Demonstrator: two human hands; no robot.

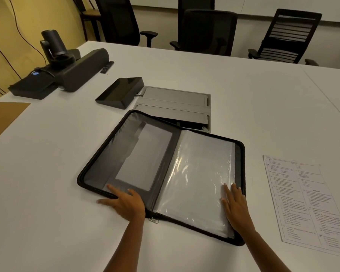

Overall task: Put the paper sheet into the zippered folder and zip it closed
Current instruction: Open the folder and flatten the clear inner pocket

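White table (47, 163). Zippered folder (126, 146) open flat, unzipped, under both sets of fingers. Paper sheet (306, 203) on table, rt of R fingers, apart from folder. L hand (124, 203) flat, fingers spread, pressing folder's near-left corner. R hand (235, 205) flat, fingers straight, on clear sleeves (196, 173). Zip pull (153, 220) btw the wrists.

Bare table (255, 146) separates folder (240, 173) from paper sheet (310, 205).

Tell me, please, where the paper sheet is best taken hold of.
Probably its left edge, from the folder side with the right hand: the paper sheet lies flat on the table, so fingers must slide under and pinch, and that edge lies nearest.
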